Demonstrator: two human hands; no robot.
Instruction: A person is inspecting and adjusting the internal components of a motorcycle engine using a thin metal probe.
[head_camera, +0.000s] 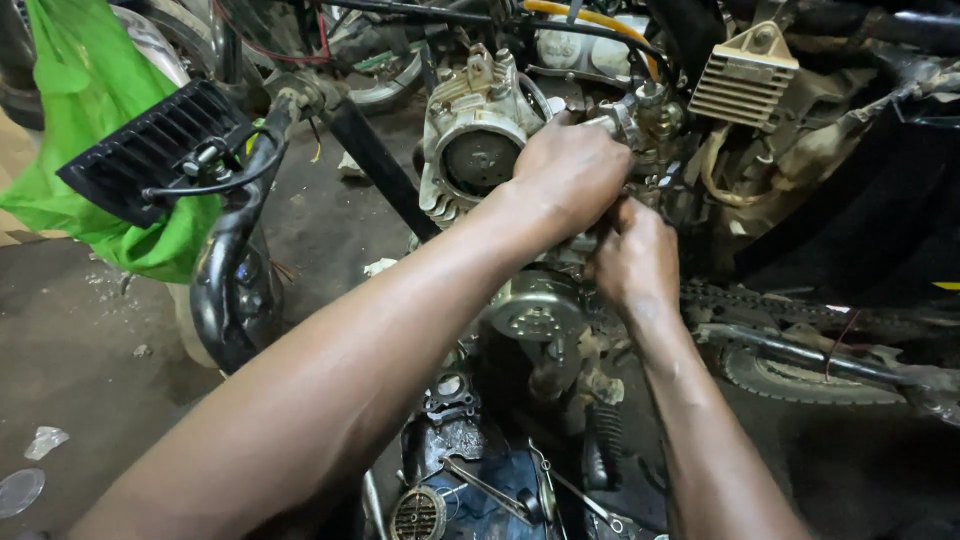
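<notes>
Both the left hand (570, 170) and right hand (635, 262) curl closed around the carburettor (645, 120) beside the engine (480, 140), where oily fingers could slip, dropping small parts onto the floor (70, 340).

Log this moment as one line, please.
left hand on engine | right hand just below, at engine | grip hidden | tools on floor

Single head view, worn high, facing down and forward along both forearms, close on the engine (480, 150), hands at frame centre, floor (70, 330) at left, tools at bottom edge
</notes>
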